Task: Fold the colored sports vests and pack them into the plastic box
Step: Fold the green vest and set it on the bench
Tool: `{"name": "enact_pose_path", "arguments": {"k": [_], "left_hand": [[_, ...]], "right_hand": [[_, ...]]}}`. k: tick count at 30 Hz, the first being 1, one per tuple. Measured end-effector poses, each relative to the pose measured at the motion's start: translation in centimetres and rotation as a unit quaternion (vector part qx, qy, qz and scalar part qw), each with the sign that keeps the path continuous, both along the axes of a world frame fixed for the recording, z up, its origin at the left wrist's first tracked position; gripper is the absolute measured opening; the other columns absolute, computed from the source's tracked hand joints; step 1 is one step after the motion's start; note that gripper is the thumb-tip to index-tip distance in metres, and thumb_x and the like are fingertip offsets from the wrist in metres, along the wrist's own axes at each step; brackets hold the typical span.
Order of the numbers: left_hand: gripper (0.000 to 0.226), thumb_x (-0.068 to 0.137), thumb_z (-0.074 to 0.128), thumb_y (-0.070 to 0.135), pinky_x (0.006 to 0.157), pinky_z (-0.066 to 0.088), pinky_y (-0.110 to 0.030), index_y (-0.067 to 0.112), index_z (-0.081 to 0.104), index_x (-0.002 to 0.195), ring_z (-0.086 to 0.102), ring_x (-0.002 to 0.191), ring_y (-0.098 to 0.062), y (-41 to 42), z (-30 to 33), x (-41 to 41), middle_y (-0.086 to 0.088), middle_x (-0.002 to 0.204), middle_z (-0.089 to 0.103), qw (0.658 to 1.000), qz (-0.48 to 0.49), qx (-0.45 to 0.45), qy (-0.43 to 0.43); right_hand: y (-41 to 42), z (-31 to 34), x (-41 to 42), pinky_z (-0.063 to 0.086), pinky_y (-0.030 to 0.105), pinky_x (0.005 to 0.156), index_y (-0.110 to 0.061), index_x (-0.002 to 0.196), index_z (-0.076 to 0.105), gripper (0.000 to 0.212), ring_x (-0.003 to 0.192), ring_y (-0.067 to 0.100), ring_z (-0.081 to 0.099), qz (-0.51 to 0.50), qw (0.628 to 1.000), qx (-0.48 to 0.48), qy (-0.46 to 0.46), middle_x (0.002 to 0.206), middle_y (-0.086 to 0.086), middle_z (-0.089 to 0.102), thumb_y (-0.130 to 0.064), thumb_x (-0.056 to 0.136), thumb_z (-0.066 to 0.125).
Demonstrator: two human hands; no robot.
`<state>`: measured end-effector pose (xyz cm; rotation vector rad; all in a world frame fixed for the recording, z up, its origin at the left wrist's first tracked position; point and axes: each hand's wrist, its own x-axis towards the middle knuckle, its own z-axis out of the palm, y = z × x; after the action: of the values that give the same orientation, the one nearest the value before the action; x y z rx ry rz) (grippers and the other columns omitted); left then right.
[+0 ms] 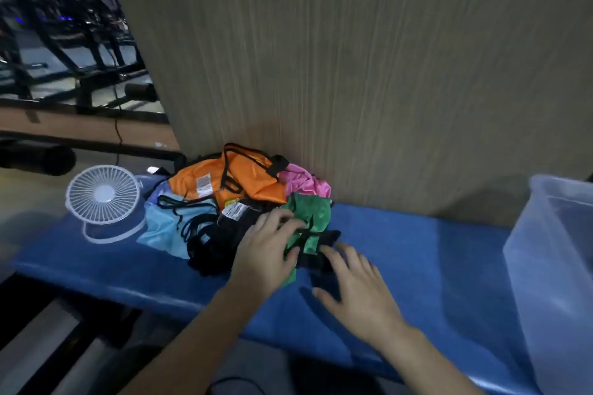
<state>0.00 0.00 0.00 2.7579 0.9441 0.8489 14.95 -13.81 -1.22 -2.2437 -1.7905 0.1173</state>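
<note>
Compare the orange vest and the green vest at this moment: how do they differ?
The orange vest lies untouched at the back of the pile, by the wall; the green vest is at the front, with the left hand on it. The orange shows a white label; the green shows none. Both are crumpled, black-trimmed.

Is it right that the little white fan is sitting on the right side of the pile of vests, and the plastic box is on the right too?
Not quite. The head view shows the white fan on the left of the vest pile. The plastic box is on the right, as you said.
</note>
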Motion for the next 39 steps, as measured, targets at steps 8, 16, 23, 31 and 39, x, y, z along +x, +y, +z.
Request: {"name": "enact_pose_path", "arguments": {"k": [8, 16, 23, 31, 39], "left_hand": [[0.056, 0.084, 0.073, 0.034, 0.095, 0.041, -0.037, 0.034, 0.051, 0.136, 0.055, 0.114, -0.022, 2.9, -1.1, 2.4, 0.003, 0.127, 0.055, 0.996, 0.061, -0.025, 0.064], [0.021, 0.094, 0.06, 0.028, 0.075, 0.051, -0.034, 0.027, 0.061, 0.114, 0.067, 0.092, -0.02, 2.6, -0.6, 1.6, 0.008, 0.099, 0.071, 0.993, 0.064, -0.096, -0.03], [0.016, 0.095, 0.057, 0.038, 0.076, 0.054, -0.038, 0.031, 0.063, 0.109, 0.069, 0.09, -0.017, 0.1, 0.8, -0.6, 0.009, 0.09, 0.072, 0.989, 0.031, -0.116, -0.088], [0.01, 0.094, 0.064, 0.024, 0.097, 0.054, -0.037, 0.025, 0.067, 0.104, 0.067, 0.103, -0.001, -2.7, 0.7, -0.8, 0.007, 0.099, 0.075, 0.928, -0.062, -0.31, -0.197], [0.014, 0.097, 0.062, 0.012, 0.065, 0.052, -0.024, 0.02, 0.056, 0.106, 0.067, 0.089, -0.01, -6.5, 1.0, -0.1, -0.004, 0.106, 0.069, 0.848, -0.1, -0.445, -0.27]], "right_hand": [[4.9, -1.4, 1.6, 0.049, 0.046, 0.095, -0.024, 0.15, 0.034, 0.08, 0.13, 0.03, 0.047, -0.007, 0.995, 0.066, -0.078, 0.149, 0.007, 0.038, -0.052, 0.08, 0.063], [6.0, -2.1, 0.8, 0.042, 0.04, 0.101, -0.029, 0.156, 0.019, 0.097, 0.124, 0.027, 0.047, -0.022, 0.997, 0.067, -0.014, 0.144, 0.005, 0.042, -0.05, 0.078, 0.072], [3.8, -1.1, -1.4, 0.039, 0.039, 0.087, -0.023, 0.148, 0.038, 0.085, 0.105, 0.026, 0.047, -0.048, 0.987, 0.15, -0.042, 0.122, 0.002, 0.049, -0.046, 0.075, 0.075], [-1.6, 0.6, -2.9, 0.051, 0.039, 0.076, -0.035, 0.135, 0.042, 0.049, 0.084, 0.012, 0.058, -0.077, 0.954, 0.217, 0.191, 0.106, -0.015, 0.055, -0.031, 0.092, 0.066], [-4.8, 1.2, -3.2, 0.05, 0.056, 0.091, -0.035, 0.13, 0.049, 0.046, 0.093, 0.023, 0.062, -0.029, 0.846, 0.246, 0.473, 0.109, 0.005, 0.064, -0.035, 0.085, 0.061]]}}
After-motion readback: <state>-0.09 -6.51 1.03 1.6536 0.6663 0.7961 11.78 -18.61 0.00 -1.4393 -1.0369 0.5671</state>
